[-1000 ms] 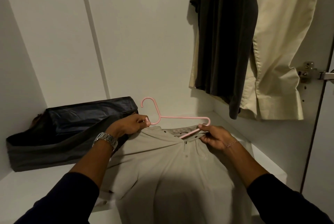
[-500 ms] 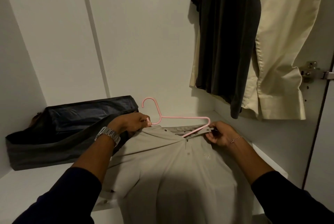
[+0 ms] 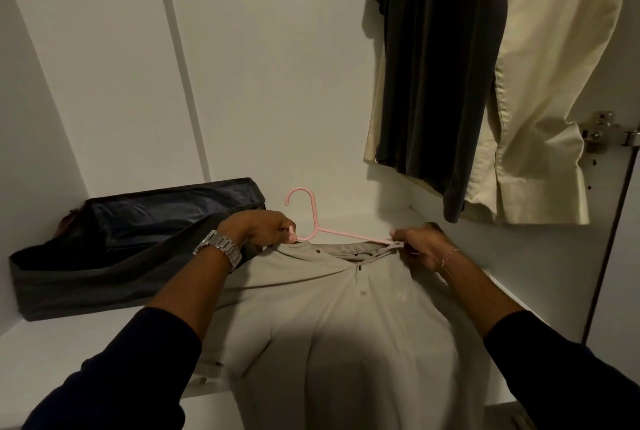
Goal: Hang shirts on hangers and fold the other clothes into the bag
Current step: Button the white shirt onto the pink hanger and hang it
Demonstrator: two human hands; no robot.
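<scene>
Right hand (image 3: 420, 246) has pulled collar further over pink hanger (image 3: 313, 218) arm. Left hand (image 3: 266, 229) pinches hanger's left end; both grips closed. Shirt (image 3: 332, 325) flat on shelf (image 3: 86, 343), bag (image 3: 104, 256) left. Keep hanger steady, seat shoulders evenly.

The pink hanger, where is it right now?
In the head view the pink hanger lies mid-frame on the white shelf, at the beige shirt collar, between the left hand and right hand, right of the dark bag.

The shirt (image 3: 332, 325) lies on the shelf (image 3: 52, 353) — bag (image 3: 114, 256) to its left, hanger (image 3: 313, 218) at its collar.
</scene>
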